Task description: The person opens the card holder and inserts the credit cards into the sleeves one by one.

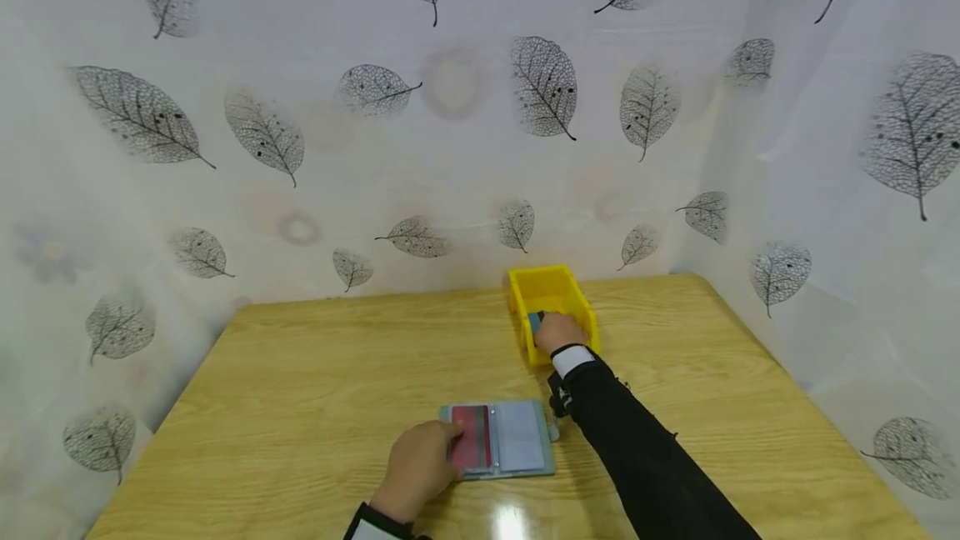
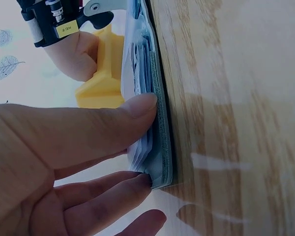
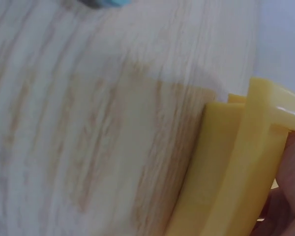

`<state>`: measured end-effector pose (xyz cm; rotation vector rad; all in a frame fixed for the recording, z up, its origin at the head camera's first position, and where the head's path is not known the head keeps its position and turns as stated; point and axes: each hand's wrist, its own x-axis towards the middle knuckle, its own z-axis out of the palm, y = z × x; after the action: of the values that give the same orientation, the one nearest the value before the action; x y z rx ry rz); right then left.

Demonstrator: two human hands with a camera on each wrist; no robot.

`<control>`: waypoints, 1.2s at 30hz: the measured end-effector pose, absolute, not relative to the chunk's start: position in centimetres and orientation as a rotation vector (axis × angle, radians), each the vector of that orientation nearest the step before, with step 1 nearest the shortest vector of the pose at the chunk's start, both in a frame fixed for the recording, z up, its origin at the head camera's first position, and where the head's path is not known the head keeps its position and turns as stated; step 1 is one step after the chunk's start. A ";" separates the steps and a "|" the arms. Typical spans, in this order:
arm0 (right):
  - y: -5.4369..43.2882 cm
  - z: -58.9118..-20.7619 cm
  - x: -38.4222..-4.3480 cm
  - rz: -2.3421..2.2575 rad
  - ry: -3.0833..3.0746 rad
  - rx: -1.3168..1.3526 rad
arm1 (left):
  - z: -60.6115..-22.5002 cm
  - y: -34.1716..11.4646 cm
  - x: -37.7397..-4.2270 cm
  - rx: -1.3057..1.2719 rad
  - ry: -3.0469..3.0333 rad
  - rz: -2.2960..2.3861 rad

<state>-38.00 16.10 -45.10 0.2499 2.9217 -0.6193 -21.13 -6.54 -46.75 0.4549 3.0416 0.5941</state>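
Note:
An open card holder [image 1: 517,437] with clear sleeves and a pale green cover lies on the table, a red card [image 1: 472,437] in its left side. My left hand [image 1: 422,463] grips the left edge, its thumb [image 2: 140,105] on the stacked sleeves and a fingertip at the cover's corner. Further back, my right hand [image 1: 562,332] reaches down into a yellow bin [image 1: 575,298]. Beside its fingers shows a flat blue piece [image 1: 534,322], possibly a card; whether the hand holds it is hidden. The right wrist view has only part of the fingers [image 3: 292,167] behind the bin wall.
The wooden table [image 1: 322,382] extends to both sides of the holder and bin. Close behind the bin hangs a pale curtain [image 1: 465,157] with leaf prints, which also runs along both sides. The right forearm [image 1: 637,448] passes over the table's right half.

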 end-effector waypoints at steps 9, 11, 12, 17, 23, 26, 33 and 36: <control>16.6 -45.2 -38.5 -0.633 2.876 0.216 | -46.7 -6.5 -21.1 0.445 3.028 0.609; 16.6 -45.1 -38.5 -0.655 2.880 0.221 | -46.7 -6.5 -21.0 0.445 3.028 0.612; 16.7 -45.1 -38.5 -0.674 2.882 0.224 | -46.6 -6.5 -21.0 0.447 3.032 0.610; 17.1 -44.7 -38.5 -0.824 2.895 0.217 | -46.6 -6.5 -21.0 0.451 3.058 0.592; 18.1 -44.7 -38.1 -1.042 2.957 0.174 | -46.7 -6.3 -21.1 0.433 3.046 0.603; 18.7 -44.7 -37.5 -1.149 3.028 0.123 | -46.8 -6.3 -21.1 0.435 3.042 0.618; 19.2 -41.8 -34.9 -1.933 2.634 0.205 | -47.0 -6.6 -21.1 0.413 3.022 0.683; 19.0 -40.4 -33.5 -2.156 2.297 0.186 | -47.0 -6.9 -21.1 0.412 3.015 0.722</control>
<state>-33.50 18.96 -40.39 0.1858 2.2973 -2.1559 -21.07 -6.91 -47.03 0.4116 3.0153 0.7223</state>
